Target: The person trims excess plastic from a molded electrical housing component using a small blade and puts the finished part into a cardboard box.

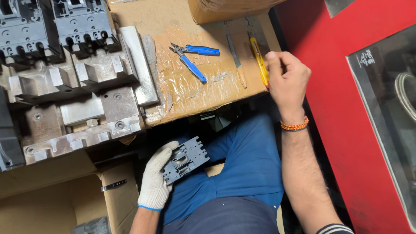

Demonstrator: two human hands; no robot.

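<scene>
Plastic, grey and moulded with ribs and rectangular slots, makes up the flat housing part (185,159) that the left hand (157,177) grasps over the person's blue-trousered lap (247,164). That hand wears a white knitted cotton glove with a blue cuff edge; its fingers wrap the part's near edge, forearm rising from below, palm turned toward the body.

The bare right hand (287,80) reaches up and away from the body, wrist bent, an orange beaded bracelet (294,125) around it. Its fingers are curled together and pinch the end of a slim yellow-handled utility knife (260,60), which lies on a cardboard-covered bench top wrapped in crinkled clear tape (195,91).

Just left of the right hand lies a narrow flat steel blade (233,51), and further left a pair of blue-handled side cutters (193,58) with handles spread. Above the left hand sit blocky, dull machined steel fixtures (78,95) with stepped faces and screw holes. An open brown cardboard box (65,203) stands left of the gloved hand. A glossy red metal panel (342,108) runs right of the bare forearm.
</scene>
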